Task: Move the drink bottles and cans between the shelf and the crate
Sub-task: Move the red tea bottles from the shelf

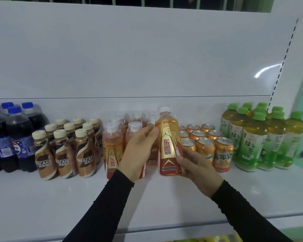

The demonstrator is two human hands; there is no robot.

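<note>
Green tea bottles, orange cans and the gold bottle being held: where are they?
Green tea bottles (248, 145): head view, front bottle's label.
Orange cans (223, 154): head view, front right can's side.
Gold bottle (168, 145): head view, label middle.

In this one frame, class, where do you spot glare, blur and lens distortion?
Head view: a curved glare streak on the white back panel; the clear-capped bottles behind the left hand look soft; the shelf upright leans, showing wide-angle distortion.

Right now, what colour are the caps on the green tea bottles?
Light green caps, clearest in the head view.
</note>
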